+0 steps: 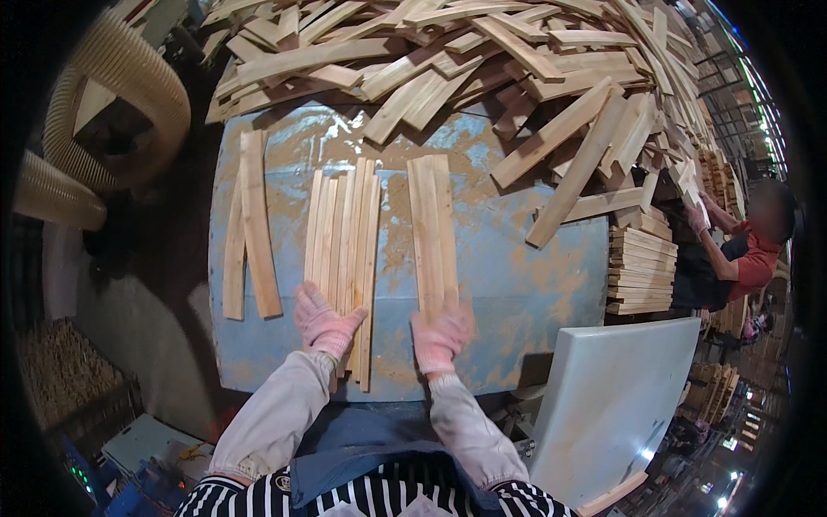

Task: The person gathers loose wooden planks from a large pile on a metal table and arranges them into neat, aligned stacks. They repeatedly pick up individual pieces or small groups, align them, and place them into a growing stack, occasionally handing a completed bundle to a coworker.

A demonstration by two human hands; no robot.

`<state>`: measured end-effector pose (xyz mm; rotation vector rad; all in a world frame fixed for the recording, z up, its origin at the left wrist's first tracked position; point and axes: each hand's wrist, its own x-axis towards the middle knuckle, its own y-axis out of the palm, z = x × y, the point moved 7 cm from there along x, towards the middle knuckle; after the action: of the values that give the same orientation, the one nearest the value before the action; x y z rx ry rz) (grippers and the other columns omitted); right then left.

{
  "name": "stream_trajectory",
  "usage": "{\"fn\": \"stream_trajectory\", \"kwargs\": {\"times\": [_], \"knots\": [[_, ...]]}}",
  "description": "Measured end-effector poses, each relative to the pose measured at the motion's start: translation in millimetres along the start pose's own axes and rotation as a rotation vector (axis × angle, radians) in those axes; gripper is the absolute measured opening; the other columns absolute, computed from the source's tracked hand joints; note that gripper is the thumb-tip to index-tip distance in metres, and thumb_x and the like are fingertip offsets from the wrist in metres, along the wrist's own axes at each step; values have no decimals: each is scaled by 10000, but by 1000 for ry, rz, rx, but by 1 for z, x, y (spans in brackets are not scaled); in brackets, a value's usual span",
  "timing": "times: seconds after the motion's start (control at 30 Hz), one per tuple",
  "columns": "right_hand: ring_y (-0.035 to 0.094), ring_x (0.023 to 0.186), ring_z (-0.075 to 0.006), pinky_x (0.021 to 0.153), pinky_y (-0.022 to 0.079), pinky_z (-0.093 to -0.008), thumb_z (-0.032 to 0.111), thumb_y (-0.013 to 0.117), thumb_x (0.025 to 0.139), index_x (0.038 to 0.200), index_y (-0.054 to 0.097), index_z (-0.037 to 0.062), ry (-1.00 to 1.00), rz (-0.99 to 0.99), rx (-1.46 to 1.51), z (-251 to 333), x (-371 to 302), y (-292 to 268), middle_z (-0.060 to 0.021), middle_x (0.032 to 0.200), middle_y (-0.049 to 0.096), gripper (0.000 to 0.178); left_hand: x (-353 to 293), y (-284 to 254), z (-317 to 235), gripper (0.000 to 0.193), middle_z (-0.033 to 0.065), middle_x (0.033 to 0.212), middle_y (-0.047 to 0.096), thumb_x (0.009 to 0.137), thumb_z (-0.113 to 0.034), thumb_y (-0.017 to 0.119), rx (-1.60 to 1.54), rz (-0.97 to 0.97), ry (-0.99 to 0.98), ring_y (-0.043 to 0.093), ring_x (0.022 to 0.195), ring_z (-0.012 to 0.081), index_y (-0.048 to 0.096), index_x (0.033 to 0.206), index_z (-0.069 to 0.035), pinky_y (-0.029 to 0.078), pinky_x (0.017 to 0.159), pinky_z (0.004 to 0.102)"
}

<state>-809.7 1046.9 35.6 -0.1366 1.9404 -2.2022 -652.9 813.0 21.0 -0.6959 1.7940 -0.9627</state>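
Observation:
A row of narrow wooden strips point(343, 226), set close together, lies lengthwise on the blue table in front of me. My left hand point(326, 323), in a pink-and-white glove, spans the near part of this row, fingers at its left side and thumb toward its right. To the right, a pair of flat wooden boards point(433, 226) lies side by side. Around their near ends is my right hand point(442, 336), gloved the same way and slightly blurred; its fingertips are partly hidden. Two more boards point(258, 233) lie partly crossed at the table's left.
A large heap of loose boards point(448, 60) covers the far side. The blue sawdust-strewn table point(534, 293) has a pale panel point(612, 405) at its near right. Ribbed hoses point(129, 77) stand left. A co-worker point(732, 250) handles wood beside a stack point(642, 271) at right.

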Motion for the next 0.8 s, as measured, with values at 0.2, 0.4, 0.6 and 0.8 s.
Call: {"fn": "stream_trajectory", "kwargs": {"times": [0.2, 0.4, 0.6, 0.8], "knots": [[564, 1353, -392, 1140, 442, -421, 391, 819, 792, 1592, 418, 80, 134, 296, 195, -18, 60, 41, -242, 1492, 563, 947, -4, -2, -7, 1397, 266, 1727, 112, 709, -698, 833, 6, 0, 0, 116, 1607, 419, 88, 1679, -22, 110, 1307, 493], [666, 1159, -309, 959, 571, -401, 159, 767, 856, 1606, 421, 51, 298, 576, 1193, -8, 33, 13, -201, 1372, 653, 833, 4, 8, 9, 1475, 256, 1725, 111, 663, -767, 821, 17, -39, 3, 150, 1584, 415, 63, 1680, -14, 117, 1293, 524], [582, 1349, -350, 1134, 453, -415, 413, 711, 953, 1576, 479, 72, -80, 820, 782, 56, -50, 40, -235, 1463, 610, 747, 5, -1, -1, 1418, 270, 1710, 150, 694, -705, 837, 32, -94, 91, 171, 1570, 443, 100, 1671, 10, 132, 1290, 533], [446, 1471, -393, 1212, 357, -447, 439, 655, 986, 1578, 453, 29, 104, 182, 704, -2, 176, 43, -270, 1525, 537, 747, -9, -15, 0, 1330, 313, 1699, 167, 733, -586, 869, -58, -61, 64, 169, 1571, 470, 152, 1650, 57, 152, 1292, 519]]}}
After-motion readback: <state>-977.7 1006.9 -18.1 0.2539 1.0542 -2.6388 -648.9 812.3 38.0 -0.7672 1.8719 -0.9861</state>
